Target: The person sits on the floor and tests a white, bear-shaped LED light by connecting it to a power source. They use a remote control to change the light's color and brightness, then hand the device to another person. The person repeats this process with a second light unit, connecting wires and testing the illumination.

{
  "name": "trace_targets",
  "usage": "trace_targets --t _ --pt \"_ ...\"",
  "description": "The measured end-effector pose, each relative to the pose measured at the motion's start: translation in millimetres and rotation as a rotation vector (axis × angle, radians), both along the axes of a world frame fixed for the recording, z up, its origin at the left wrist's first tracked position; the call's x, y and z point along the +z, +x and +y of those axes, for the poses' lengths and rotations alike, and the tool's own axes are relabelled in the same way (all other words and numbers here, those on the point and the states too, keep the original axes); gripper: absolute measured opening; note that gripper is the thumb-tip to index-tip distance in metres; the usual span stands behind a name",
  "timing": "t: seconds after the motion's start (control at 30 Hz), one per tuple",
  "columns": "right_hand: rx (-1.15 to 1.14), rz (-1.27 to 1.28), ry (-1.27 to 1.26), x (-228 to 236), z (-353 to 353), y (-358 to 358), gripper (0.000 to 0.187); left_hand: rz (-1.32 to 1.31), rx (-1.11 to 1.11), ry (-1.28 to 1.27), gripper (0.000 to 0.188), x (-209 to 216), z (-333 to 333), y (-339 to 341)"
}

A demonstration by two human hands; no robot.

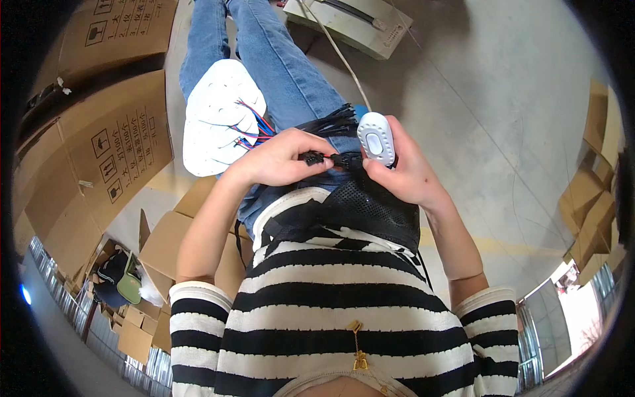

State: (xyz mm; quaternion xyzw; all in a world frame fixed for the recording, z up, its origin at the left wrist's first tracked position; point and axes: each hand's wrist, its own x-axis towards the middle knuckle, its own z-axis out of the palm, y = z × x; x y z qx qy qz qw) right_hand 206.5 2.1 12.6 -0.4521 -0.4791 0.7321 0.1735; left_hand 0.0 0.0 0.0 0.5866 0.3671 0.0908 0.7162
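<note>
A small black connector [313, 157] is pinched between the thumb and forefinger of the left hand [288, 159]; the fingers are closed on it, with no gap showing. It is held over the lap, between the two hands and in front of the striped top [344, 291], apparently so that it can be seen from above and reached from both sides. A bit of red shows at its right end, next to more black material.

In the right hand [410, 172], a white oval device [375, 139] is gripped between the curled fingers and the thumb. Its dotted face and raised button are turned upward, which probably leaves the button within reach. The thumb tip is brought near the connector; whether the two touch cannot be told.

Red and blue wires [254, 129] are spread to the left, beyond the left hand, over a white sheet-like bundle [221, 112]. The bundle is laid on the jeans [281, 66], the thigh seemingly serving as a work surface. Thin black strips [327, 124] are gathered just beyond the left hand, likely for easy reach. A black mesh pouch [380, 202] is rested on the lap, nearer the body. Farther left, large cardboard boxes [106, 145] are stacked, out of the way of both arms.
</note>
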Motion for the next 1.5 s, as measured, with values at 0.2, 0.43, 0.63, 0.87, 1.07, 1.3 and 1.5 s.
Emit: trace_targets --t 0.2,0.43,0.63,0.87,1.07,1.3,1.5 --pt "0.004 -0.052 0.026 0 -2 2 0.035 0.021 0.030 -0.059 0.016 1 1 2" --pt "0.003 -0.089 0.004 8 -1 -2 0.032 -0.011 0.042 -0.068 0.014 1 0 5" --pt "0.007 -0.094 0.011 8 -1 -2 0.034 0.036 -0.020 -0.006 0.015 7 7 7" --pt "0.015 -0.121 0.031 -2 -5 -3 0.034 -0.024 0.010 0.036 0.017 -2 0 9" --pt "0.072 -0.176 0.057 1 -11 6 0.035 0.255 0.279 0.289 0.016 24 14 -16" --pt "0.094 -0.069 0.102 -1 -14 12 0.035 -0.212 0.897 0.157 0.033 90 43 -104" --pt "0.077 -0.066 -0.021 2 -14 14 0.032 -0.212 0.832 0.292 0.032 117 46 -132"
